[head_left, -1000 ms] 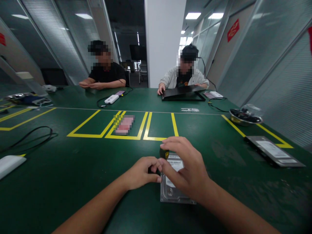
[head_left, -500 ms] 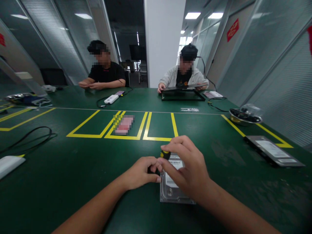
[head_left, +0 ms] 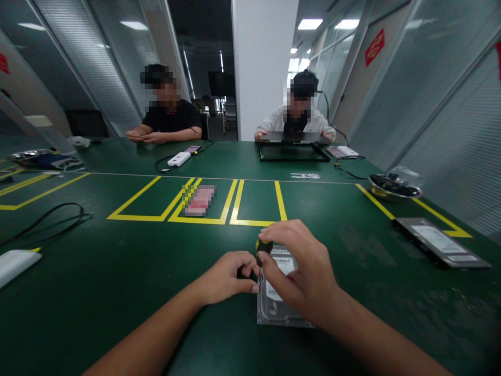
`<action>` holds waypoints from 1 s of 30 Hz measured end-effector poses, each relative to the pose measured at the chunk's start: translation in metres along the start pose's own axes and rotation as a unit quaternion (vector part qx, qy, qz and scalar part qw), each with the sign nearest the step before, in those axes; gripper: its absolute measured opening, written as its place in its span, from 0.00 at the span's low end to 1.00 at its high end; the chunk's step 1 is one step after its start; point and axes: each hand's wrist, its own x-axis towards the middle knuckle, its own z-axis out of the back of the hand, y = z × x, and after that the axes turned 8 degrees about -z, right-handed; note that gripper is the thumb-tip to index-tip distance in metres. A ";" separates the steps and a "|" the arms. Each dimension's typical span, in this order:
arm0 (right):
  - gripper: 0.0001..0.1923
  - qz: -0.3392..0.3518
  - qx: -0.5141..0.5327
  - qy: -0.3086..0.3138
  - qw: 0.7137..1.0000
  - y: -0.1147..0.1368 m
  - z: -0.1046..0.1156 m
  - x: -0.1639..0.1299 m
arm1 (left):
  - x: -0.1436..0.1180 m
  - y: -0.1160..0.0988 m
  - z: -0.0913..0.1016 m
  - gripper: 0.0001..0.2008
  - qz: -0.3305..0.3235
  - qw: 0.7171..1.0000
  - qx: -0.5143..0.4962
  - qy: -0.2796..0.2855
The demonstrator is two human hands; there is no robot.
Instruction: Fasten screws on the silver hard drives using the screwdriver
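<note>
Close to the near edge of the green surface, a little right of its middle, I see the hard drive lying flat, its long axis running away from me toward the far edge. My right hand sits directly over its far half, fingers pinched shut around the black-and-yellow handle of a screwdriver that stands roughly upright near the drive's far left corner. My left hand rests on the surface just beside the drive's left edge, fingertips curled together at the screwdriver's lower part; whether they grip the shaft or only steady it I cannot tell. The two hands touch or nearly touch there. The right hand is nearer the drive. Farther right lies a second drive, and beyond it a metal bowl.
</note>
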 end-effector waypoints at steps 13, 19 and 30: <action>0.13 0.024 0.004 -0.006 1.000 0.002 0.001 0.001 | 0.000 -0.001 0.000 0.11 0.004 1.000 0.005 0.004; 0.12 0.012 -0.017 -0.024 1.000 0.002 0.000 0.000 | 0.000 0.000 0.000 0.12 0.002 1.000 0.006 -0.001; 0.13 0.017 -0.009 -0.034 0.999 0.000 -0.001 -0.001 | 0.000 -0.001 0.000 0.10 -0.003 1.000 0.012 0.000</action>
